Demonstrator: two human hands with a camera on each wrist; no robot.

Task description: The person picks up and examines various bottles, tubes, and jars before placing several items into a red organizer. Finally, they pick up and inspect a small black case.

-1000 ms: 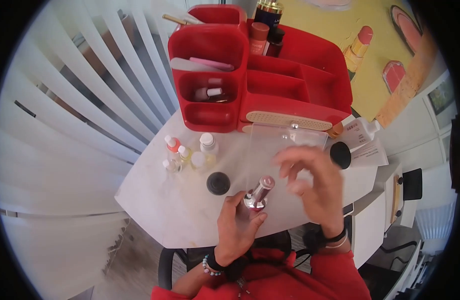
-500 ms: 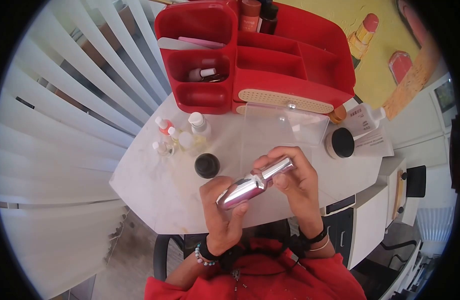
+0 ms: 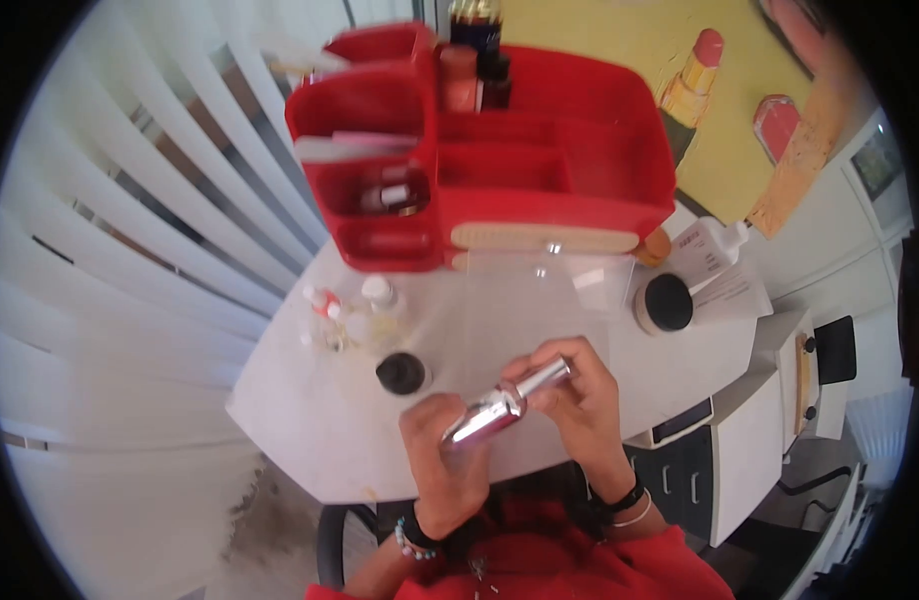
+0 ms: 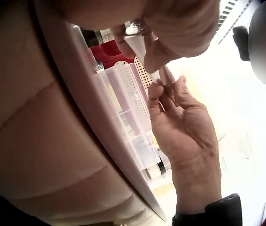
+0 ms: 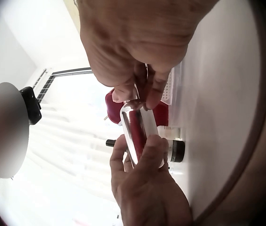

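Note:
A shiny silver-and-pink bottle [image 3: 485,420] with a narrow silver top lies tilted between my two hands above the front of the white table. My left hand [image 3: 447,468] grips its wide body, as the right wrist view also shows with the bottle's mirror-like side [image 5: 135,127]. My right hand [image 3: 583,405] pinches the narrow top [image 3: 546,376] between thumb and fingers. In the left wrist view the right hand [image 4: 184,125] shows palm side, and the left hand hides most of the bottle. A black-lidded jar [image 3: 402,373] stands just beyond my left hand.
A red organizer [image 3: 550,215] stands at the back of the table, with a clear plastic box [image 3: 540,295] before it. Small bottles [image 3: 378,292] cluster at left. Another black-lidded jar [image 3: 668,303] and a white tube [image 3: 702,252] are at right.
A second ago the bottle stood more upright in my left hand, with my right hand raised apart from it. Since then the bottle has tilted right and my right hand has taken its narrow top.

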